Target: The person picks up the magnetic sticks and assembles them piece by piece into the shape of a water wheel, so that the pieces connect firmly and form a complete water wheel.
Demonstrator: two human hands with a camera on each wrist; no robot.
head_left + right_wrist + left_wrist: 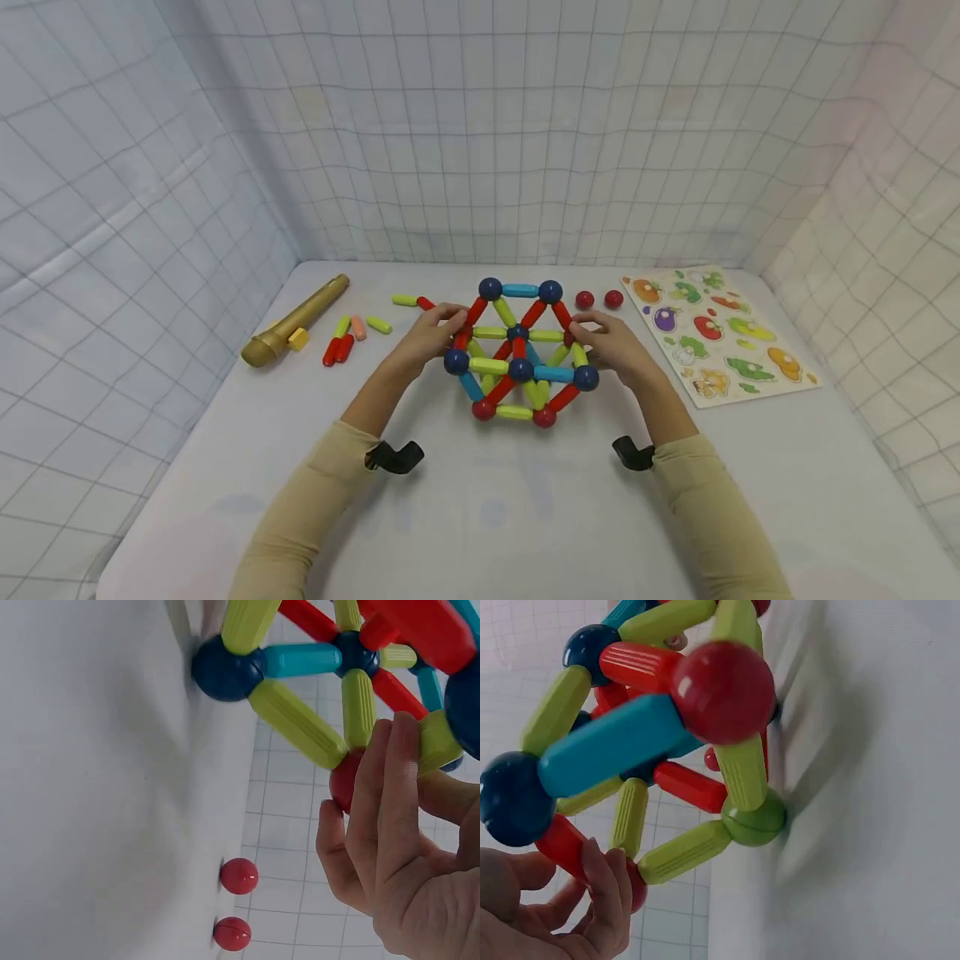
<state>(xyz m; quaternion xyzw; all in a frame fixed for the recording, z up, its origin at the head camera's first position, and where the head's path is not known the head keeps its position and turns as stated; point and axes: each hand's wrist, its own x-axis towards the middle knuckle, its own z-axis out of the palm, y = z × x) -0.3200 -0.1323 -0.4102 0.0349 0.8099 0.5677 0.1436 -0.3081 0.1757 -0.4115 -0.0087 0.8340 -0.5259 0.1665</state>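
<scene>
Between both hands is a magnetic stick-and-ball structure point(521, 369), a many-sided frame of red, lime and light-blue sticks joined by dark-blue, red and green balls. My left hand point(427, 337) grips its left side, fingers around a red ball and a red stick point(561, 844). On the opposite side, my right hand point(618, 346) holds it with fingers at a red ball point(343, 780) and thumb behind a lime stick point(437, 742). In the left wrist view, a green ball point(756, 817) shows at a corner near the white tabletop.
Loose sticks point(342, 337) in red, lime and pink lie left, beside a gold toy microphone point(296, 323) and a small yellow block point(298, 339). Two red balls point(585, 299) sit behind the right hand. A vegetable puzzle board point(720, 337) lies right. Grid-patterned curtains point(510, 142) enclose the table.
</scene>
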